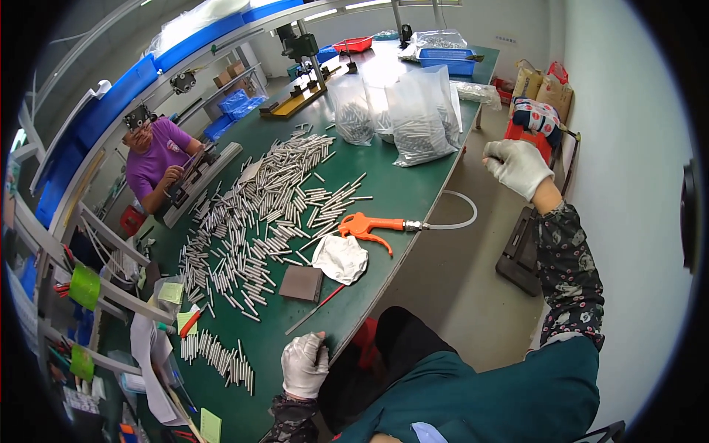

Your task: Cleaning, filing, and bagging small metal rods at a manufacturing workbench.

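My left hand (304,367), in a white glove, rests at the near table edge with its fingers curled in; whatever they hold, if anything, is hidden. It is nearest to a thin rod with a red handle (316,308). Out to the right, my right hand (517,170), also gloved, is raised beyond the table edge above the floor. Its fingers are bent closed, and nothing can be made out in them. A big heap of short metal pins (247,214) covers the table's middle. Nearer to me several more pins (219,360) lie in a row.
An orange air blow gun (373,224) with a clear hose, a white cloth (340,258) and a brown block (300,283) lie by the heap. Filled plastic bags (421,122) stand farther back. A co-worker (159,159) in purple sits across. A black case (520,255) is on the floor.
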Motion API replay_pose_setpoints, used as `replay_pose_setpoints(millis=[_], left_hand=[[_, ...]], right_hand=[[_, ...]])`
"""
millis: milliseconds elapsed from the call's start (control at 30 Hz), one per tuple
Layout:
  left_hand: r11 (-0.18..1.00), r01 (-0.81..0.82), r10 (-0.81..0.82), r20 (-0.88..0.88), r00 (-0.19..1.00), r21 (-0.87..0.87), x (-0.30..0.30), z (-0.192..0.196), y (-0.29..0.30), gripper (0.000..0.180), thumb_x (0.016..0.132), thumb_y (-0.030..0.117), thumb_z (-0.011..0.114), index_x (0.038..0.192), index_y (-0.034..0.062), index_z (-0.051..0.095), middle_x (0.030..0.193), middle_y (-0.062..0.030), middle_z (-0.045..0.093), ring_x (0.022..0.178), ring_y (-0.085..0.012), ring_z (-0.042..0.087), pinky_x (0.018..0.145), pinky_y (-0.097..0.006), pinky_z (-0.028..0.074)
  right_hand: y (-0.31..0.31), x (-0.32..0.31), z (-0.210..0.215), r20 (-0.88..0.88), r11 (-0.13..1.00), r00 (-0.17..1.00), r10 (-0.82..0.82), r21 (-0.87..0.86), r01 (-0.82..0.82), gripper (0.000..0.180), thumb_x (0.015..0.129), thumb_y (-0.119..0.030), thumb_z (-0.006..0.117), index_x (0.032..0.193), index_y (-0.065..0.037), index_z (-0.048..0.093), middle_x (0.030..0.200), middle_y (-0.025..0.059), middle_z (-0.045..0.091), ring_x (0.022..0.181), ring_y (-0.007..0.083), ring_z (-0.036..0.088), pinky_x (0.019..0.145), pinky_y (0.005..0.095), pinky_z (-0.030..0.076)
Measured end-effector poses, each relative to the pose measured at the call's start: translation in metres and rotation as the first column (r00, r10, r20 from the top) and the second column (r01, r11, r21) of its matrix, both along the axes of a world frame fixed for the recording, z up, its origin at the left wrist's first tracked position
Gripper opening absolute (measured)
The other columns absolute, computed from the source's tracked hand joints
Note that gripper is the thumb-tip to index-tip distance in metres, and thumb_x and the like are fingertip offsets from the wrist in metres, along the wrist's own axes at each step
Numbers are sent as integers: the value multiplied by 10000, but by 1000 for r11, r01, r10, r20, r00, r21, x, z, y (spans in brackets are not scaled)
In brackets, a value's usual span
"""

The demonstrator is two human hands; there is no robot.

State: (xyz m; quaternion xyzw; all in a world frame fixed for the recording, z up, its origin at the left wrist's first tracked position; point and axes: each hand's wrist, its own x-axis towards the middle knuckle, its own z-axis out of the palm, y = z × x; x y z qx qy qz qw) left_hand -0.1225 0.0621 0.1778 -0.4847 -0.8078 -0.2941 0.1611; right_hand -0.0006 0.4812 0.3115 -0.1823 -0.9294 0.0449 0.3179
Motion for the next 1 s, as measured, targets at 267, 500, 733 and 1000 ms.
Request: replay_pose_setpoints(millis=[267, 500, 733, 1000], left_hand=[[1000, -19, 20, 43, 999, -14, -2, 4, 0, 309, 616, -14, 608, 916, 53, 574, 790, -85, 590, 707, -273, 569, 635, -366, 457], [996, -80, 80, 8, 997, -36, -1, -1, -4, 244, 595, 4, 599, 833, 56, 572, 714, -81, 575, 635, -273, 550, 581, -376, 436], [958, -118, 134, 45, 990, -261, -9, -6, -13, 231, 558, 51, 627, 778, 59, 559, 677, -70, 563, 617, -266, 548, 566, -382, 433], [859, -84, 282, 331, 900, -504, -7, 42, 4, 454, 569, 274, 718, 925, 34, 570, 811, -127, 590, 698, -326, 548, 611, -437, 418]], right_hand=[[0, -41, -12, 63, 997, 995, 72, 24, -74, 127, 740, -197, 564, 758, -89, 630, 717, 119, 605, 698, 307, 583, 627, 409, 461], [4, -90, 1, 91, 983, 981, 171, 55, -176, 113, 739, -175, 570, 765, -77, 622, 710, 128, 599, 691, 310, 583, 614, 400, 461], [49, -212, 34, -119, 935, 928, 354, 57, -349, 160, 778, -148, 565, 855, -21, 622, 728, 149, 615, 634, 227, 608, 596, 304, 477], [137, -373, 63, -169, 907, 981, 95, -392, -155, 324, 756, -259, 473, 987, -86, 619, 976, 159, 609, 905, 302, 579, 801, 334, 451]])
